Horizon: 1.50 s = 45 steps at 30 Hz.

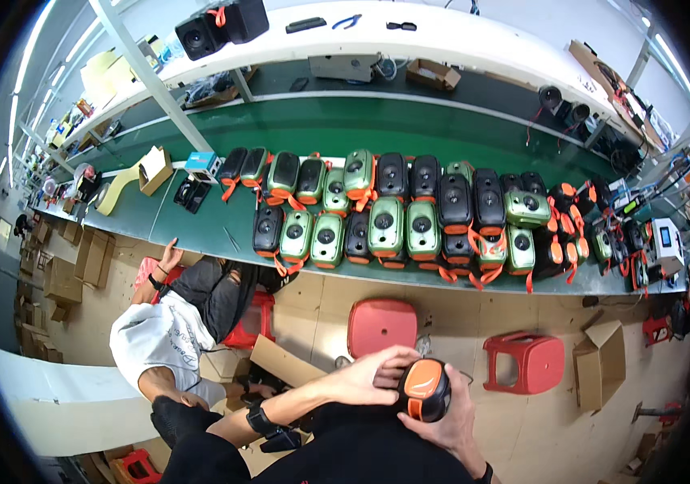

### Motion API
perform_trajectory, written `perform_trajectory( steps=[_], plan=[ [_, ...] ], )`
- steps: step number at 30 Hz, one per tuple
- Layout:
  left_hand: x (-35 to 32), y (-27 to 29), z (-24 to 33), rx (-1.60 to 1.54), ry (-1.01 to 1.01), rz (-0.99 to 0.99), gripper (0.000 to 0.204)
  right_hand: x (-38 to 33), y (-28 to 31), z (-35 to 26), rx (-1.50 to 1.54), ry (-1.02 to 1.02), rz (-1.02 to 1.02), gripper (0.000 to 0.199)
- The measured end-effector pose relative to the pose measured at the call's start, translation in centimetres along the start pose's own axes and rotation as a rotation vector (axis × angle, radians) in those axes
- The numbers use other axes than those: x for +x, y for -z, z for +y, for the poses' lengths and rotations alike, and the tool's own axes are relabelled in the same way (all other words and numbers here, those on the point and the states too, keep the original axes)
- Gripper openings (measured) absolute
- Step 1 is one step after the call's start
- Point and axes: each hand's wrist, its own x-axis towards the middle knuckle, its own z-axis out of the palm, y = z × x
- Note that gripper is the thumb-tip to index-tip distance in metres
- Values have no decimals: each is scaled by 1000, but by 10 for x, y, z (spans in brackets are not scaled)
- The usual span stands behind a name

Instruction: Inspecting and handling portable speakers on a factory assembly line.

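In front of my body I hold a small black speaker (426, 379) with an orange end panel and an orange strap. My left hand (381, 377) grips its left side, fingers bent over the far edge and thumb at the near side. Around its right side and underside wraps my right hand (456, 419). The speaker's other faces are hidden by my hands. Beyond it, many similar speakers in green and black (386, 226) stand in rows on a green workbench (208, 222), several with orange straps hanging over the edge.
A red stool (382, 327) stands just ahead, another red stool (525, 363) to the right beside an open carton (600, 367). At my left sits a co-worker in a white shirt (159, 339). A white shelf (442, 40) above the bench holds black speakers (221, 28) and pliers (347, 22).
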Motion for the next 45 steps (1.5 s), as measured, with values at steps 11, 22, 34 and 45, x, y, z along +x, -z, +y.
perform_trajectory(
  steps=[11, 22, 34, 45],
  plan=[
    [92, -21, 2, 166, -54, 21, 79, 36, 44, 97, 548, -50, -157, 109],
    [94, 7, 17, 29, -287, 255, 78, 113, 35, 96, 431, 24, -276, 113],
    [3, 137, 65, 145, -328, 192, 76, 187, -69, -8, 208, 152, -220, 108],
    [-9, 167, 124, 415, -334, 139, 71, 205, -84, -49, 94, 156, 9, 105]
  ],
)
